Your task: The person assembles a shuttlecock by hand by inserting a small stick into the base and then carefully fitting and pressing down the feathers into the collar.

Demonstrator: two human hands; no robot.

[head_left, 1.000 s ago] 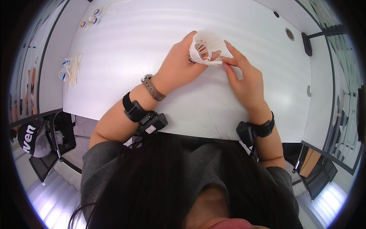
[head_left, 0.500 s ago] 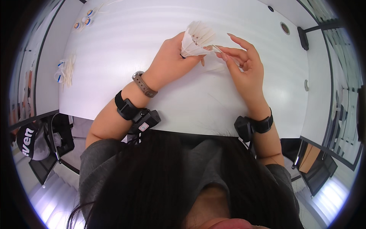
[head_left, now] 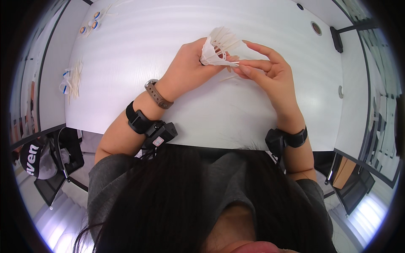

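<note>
A white feather shuttlecock (head_left: pixel 225 40) is held above the table, its open feather skirt facing up and to the right. My left hand (head_left: pixel 190 63) is wrapped round its lower end, so the base is mostly hidden. At the skirt's lower right edge, the thumb and fingers of my right hand (head_left: pixel 265 69) pinch a pale feather tip. Where the feather ends and the fingertips begin is hard to make out. Just below the fingers, a thin pale sliver (head_left: pixel 228 78) shows against the white table (head_left: pixel 211 109).
Thin white sticks (head_left: pixel 76 78) lie at the table's left edge beside a small clear container (head_left: pixel 64 86). Several small round containers (head_left: pixel 95 24) with blue rims stand at the far left. Low panels border both sides, and a round cable hole (head_left: pixel 316 28) is at the far right.
My right hand has come closer to the shuttlecock, and its raised fingers have curled in onto the skirt's edge. The thin pale piece it was pinching no longer shows there. The left hand still grips the shuttlecock.
</note>
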